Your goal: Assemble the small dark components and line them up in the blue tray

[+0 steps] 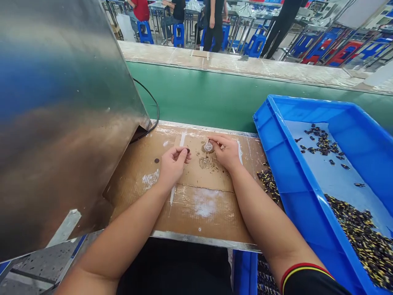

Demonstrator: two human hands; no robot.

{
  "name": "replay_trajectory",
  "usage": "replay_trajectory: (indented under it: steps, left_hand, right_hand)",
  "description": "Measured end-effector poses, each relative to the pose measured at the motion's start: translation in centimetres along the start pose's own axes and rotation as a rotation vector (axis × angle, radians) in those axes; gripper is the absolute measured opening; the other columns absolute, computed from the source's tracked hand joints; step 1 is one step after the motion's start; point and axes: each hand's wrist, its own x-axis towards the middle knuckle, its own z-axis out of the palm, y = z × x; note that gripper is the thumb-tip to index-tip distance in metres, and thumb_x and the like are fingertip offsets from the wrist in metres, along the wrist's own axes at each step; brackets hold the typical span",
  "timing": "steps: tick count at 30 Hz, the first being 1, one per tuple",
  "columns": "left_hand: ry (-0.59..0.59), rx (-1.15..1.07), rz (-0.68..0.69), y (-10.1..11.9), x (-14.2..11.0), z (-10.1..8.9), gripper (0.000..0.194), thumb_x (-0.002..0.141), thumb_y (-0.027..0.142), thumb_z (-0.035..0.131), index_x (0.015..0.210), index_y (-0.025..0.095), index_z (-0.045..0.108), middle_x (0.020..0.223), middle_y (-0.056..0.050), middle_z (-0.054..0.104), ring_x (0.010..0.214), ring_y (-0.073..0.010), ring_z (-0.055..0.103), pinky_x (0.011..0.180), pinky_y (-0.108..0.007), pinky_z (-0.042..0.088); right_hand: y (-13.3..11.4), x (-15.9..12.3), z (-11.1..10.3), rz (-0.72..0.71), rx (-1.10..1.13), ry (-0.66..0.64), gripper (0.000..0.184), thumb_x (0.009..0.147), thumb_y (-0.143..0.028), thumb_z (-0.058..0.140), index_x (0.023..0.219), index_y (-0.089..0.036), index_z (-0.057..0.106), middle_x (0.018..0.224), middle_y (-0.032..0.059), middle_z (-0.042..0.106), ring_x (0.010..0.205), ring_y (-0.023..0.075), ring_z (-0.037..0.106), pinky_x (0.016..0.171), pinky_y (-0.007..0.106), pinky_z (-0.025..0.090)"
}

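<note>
Bare forearms point(260, 217) reached forward, right grip point(225, 151) pinching a clear round piece point(208, 146), left grip point(173, 164) pressed together, many dark pieces point(362, 229) left in blue plastic tray point(294, 172).

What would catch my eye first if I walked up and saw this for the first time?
The bright blue crate on the right stands out, holding heaps of small dark-and-yellow parts. A large steel panel fills the left side. Between them, the left hand and right hand work close together over a cardboard sheet.

What the left hand point(173, 165) pinches is hidden; blue crate point(285, 164) runs off-frame.
</note>
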Motion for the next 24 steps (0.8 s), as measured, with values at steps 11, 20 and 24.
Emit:
replay_trajectory:
  steps: [11, 20, 24]
  left_hand:
    - [-0.021, -0.028, -0.033, 0.8, -0.6, 0.5, 0.037, 0.082, 0.047, 0.083, 0.098, 0.013, 0.077, 0.090, -0.012, 0.078, 0.079, -0.0184, 0.073, 0.069, -0.029, 0.059]
    - [0.005, -0.494, -0.396, 2.2, -0.4, 0.3, 0.019, 0.077, 0.020, 0.085, 0.090, 0.011, 0.073, 0.093, -0.012, 0.080, 0.080, -0.0131, 0.074, 0.081, -0.024, 0.060]
    - [0.012, -0.530, -0.394, 2.4, -0.3, 0.3, 0.018, 0.080, 0.019, 0.084, 0.093, 0.012, 0.075, 0.095, -0.011, 0.080, 0.083, -0.0120, 0.075, 0.082, -0.021, 0.060]
  right_hand:
    - [-0.5, -0.1, 0.0, 0.034, -0.015, 0.000, 0.019, 0.100, -0.029, 0.063, 0.107, -0.027, 0.081, 0.110, 0.0059, 0.080, 0.097, 0.0218, 0.072, 0.086, 0.040, 0.060]
    - [-4.3, 0.4, -2.1, 0.122, -0.128, 0.335, 0.022, 0.101, -0.041, 0.061, 0.109, -0.026, 0.074, 0.109, 0.0075, 0.076, 0.087, 0.0208, 0.069, 0.080, 0.039, 0.059]
    - [-4.5, 0.2, -1.9, 0.343, 0.086, 0.185, 0.016, 0.091, -0.036, 0.069, 0.095, -0.021, 0.075, 0.095, 0.0072, 0.078, 0.081, 0.0205, 0.071, 0.081, 0.040, 0.061]
